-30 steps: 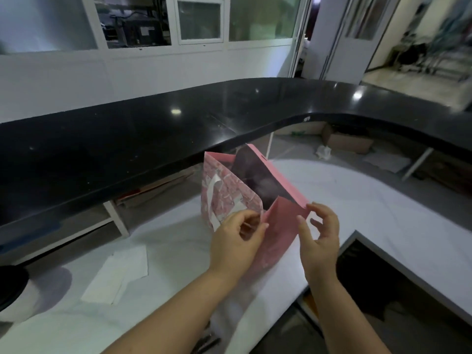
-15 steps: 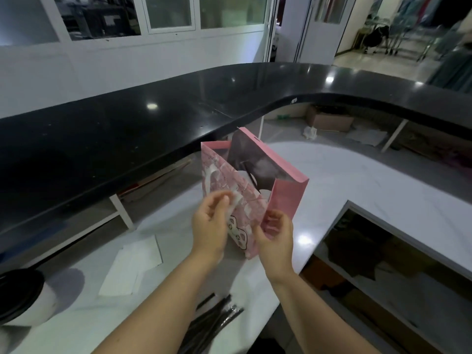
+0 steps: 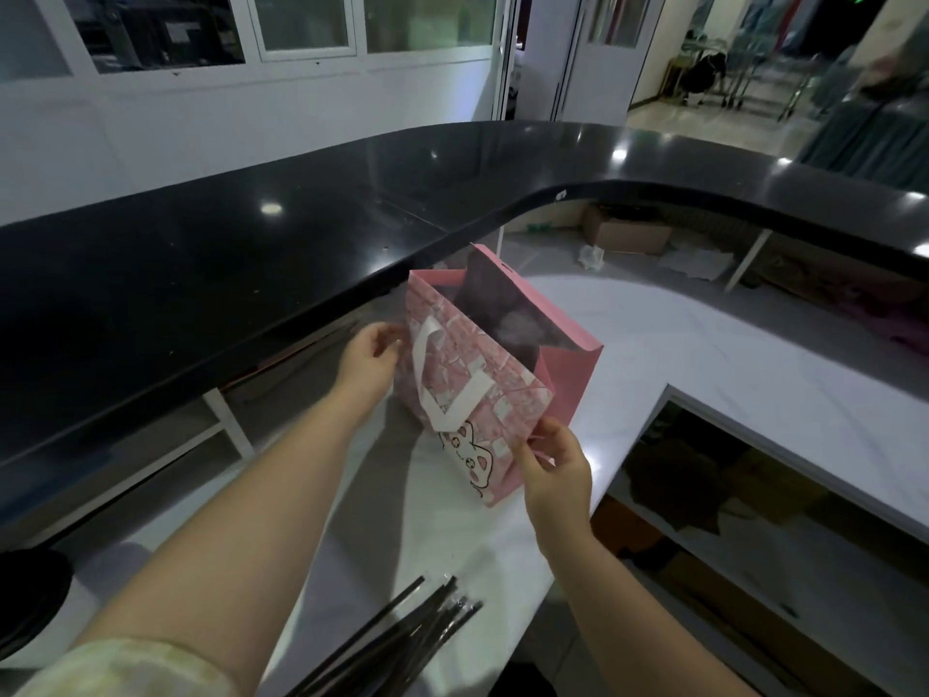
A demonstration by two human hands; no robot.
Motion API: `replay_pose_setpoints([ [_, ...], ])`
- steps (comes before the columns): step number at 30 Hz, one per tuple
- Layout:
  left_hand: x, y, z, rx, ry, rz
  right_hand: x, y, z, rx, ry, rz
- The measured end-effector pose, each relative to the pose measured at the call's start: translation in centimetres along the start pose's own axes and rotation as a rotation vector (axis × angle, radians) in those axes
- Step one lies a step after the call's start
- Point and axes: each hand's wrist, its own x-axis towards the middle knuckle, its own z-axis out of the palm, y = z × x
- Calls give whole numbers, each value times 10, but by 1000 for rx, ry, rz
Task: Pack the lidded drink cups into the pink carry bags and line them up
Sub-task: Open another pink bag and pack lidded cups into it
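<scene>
The pink carry bag (image 3: 482,389) is stood upright on the white worktop (image 3: 704,354), just below the overhanging black counter (image 3: 251,244), with its mouth opened upward. This position is judged to be for squaring out the body so that 1 lidded cup can be lowered in. The near side fold of the bag is pinched by the right hand (image 3: 553,470), with the thumb on the printed front panel and the fingers behind it, apparently to steady the base and press the crease flat. The left hand (image 3: 369,354) is held at the far side edge of the bag with its fingers curled. Whether that edge is gripped or only touched cannot be told. The white handle (image 3: 442,389) is left hanging down flat over the front panel, clear of the opening. The interior is dark, and no cup can be made out inside, so the packing step is judged not yet done for this bag. A dark round object (image 3: 25,596), possibly a cup lid, is cut off at the left frame edge. A bundle of black straws (image 3: 397,641) is laid on the worktop near the person. No legible writing is found. Only a cartoon animal face (image 3: 467,457) is printed on the bag, and a small white sticker (image 3: 561,195) on the counter edge is too small to be read.
</scene>
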Motion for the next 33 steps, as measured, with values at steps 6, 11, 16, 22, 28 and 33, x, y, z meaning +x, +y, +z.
replay_pose_setpoints([
  [6, 9, 7, -2, 24, -65, -4, 11, 2, -21, -31, -6, 32],
  [11, -14, 4, -3, 74, -21, 42, 31, 2, -37, 63, 81, 47],
  [16, -71, -9, -7, -117, 205, 41, 68, -1, -25, 187, 97, 132],
  [22, -136, -22, -8, -194, 494, 105, 110, -12, 2, 159, -229, 108],
  [28, -141, -4, -5, -90, 614, 186, 136, -29, 12, 208, -436, 62],
  [33, -142, 8, -1, -24, 615, 156, 159, -39, 20, 168, -607, 3],
])
